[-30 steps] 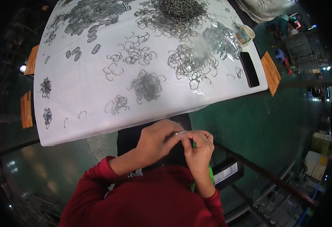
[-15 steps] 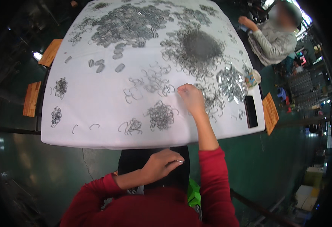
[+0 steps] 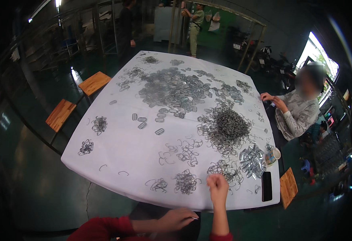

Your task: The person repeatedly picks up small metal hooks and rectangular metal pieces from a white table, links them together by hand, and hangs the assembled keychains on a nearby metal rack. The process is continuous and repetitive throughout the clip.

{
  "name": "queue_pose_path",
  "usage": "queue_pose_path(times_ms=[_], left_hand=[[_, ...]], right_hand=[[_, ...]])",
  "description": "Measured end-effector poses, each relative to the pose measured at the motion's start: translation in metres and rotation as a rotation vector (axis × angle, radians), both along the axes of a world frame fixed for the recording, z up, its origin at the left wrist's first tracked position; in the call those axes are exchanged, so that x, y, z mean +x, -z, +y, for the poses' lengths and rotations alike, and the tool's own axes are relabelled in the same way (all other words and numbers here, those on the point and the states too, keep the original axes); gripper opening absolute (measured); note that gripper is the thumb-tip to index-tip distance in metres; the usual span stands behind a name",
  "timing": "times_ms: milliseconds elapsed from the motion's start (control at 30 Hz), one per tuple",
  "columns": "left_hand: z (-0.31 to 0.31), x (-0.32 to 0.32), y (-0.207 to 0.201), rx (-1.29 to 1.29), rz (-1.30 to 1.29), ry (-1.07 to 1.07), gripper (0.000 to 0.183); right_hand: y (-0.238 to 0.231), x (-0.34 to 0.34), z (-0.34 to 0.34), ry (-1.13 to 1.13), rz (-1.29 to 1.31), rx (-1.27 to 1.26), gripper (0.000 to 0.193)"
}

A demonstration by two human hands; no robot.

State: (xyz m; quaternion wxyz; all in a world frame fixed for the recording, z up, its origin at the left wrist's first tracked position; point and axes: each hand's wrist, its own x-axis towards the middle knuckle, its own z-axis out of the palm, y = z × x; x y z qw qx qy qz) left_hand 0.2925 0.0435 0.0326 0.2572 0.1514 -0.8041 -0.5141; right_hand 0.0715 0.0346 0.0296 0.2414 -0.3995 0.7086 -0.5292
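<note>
My left hand [image 3: 178,219] is closed at the near table edge, pinching a small shiny metal piece [image 3: 194,218] whose kind I cannot make out. Over the front right of the white-covered table [image 3: 119,160], my right hand [image 3: 219,188] has its fingers pinched together; whatever they hold is hidden. Just beyond it lies a cluster of bent wire hooks [image 3: 229,173]. To its left sit a dense pile of hooks [image 3: 186,182] and a smaller one [image 3: 158,184]. Farther off, more hooks [image 3: 187,152] are scattered loosely.
A large heap of wire hooks [image 3: 230,125] and slotted oval metal buckles [image 3: 172,88] cover the far half. Shiny metal pieces [image 3: 252,161], a paper cup [image 3: 272,156] and a black phone [image 3: 267,186] lie at right. A person [image 3: 300,106] sits beyond; wooden stools [image 3: 94,82] stand left.
The view has tilted up, showing more of the room and the far table edge. My right hand has shifted from the loose hooks toward the near cluster. The left still holds its piece.
</note>
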Motion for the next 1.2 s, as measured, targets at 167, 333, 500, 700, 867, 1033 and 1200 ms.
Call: queue_pose_path(times_ms=[167, 333, 500, 700, 867, 1033, 1200], left_hand=[[0.0, 0.001, -0.01, 0.048, 0.009, -0.019, 0.019], [0.0, 0.002, -0.017, 0.013, -0.005, 0.009, 0.022], [0.003, 0.002, -0.016, 0.006, 0.0, 0.019, 0.022], [0.005, 0.003, -0.013, -0.072, 0.097, -0.041, 0.021], [0.004, 0.0, -0.008, -0.247, 0.183, -0.065, 0.024], [-0.023, 0.005, 0.001, -0.45, 0.181, 0.086, 0.044], [-0.178, -0.009, 0.033, -0.391, 0.003, -0.539, 0.023]], right_hand=[[-0.061, 0.081, 0.111, 0.217, -0.485, -0.093, 0.023], [-0.067, 0.123, 0.131, 0.315, -0.564, -0.181, 0.022], [-0.061, 0.129, 0.131, 0.344, -0.481, -0.218, 0.019], [-0.056, 0.128, 0.132, 0.363, -0.387, -0.224, 0.02], [-0.036, 0.133, 0.13, 0.393, -0.303, -0.33, 0.021], [-0.022, 0.138, 0.135, 0.411, -0.075, -0.428, 0.021], [-0.018, 0.13, 0.138, 0.411, -0.033, -0.448, 0.02]])
